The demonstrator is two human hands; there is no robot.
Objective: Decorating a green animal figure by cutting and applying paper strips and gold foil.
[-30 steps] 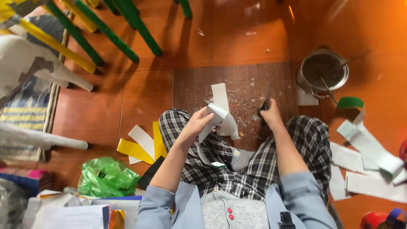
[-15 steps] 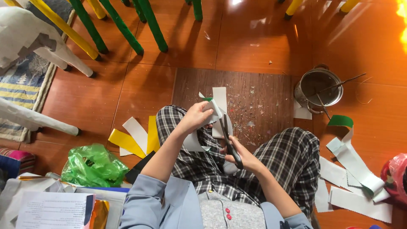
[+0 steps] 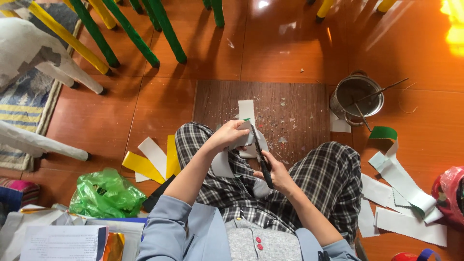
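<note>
I sit on the floor in checked trousers. My left hand pinches a curved white paper strip over my lap. My right hand grips black scissors, whose blades point up toward the paper beside my left fingers. Another white strip lies on the brown board just beyond my hands, among small paper scraps.
A metal pot with sticks in it stands at the right. White and green strips lie on the right floor, yellow and white strips on the left. A green plastic bag, papers and green and yellow chair legs surround me.
My right hand came back from the board holding the scissors and brought them to the paper in my left hand. The view shifted slightly.
</note>
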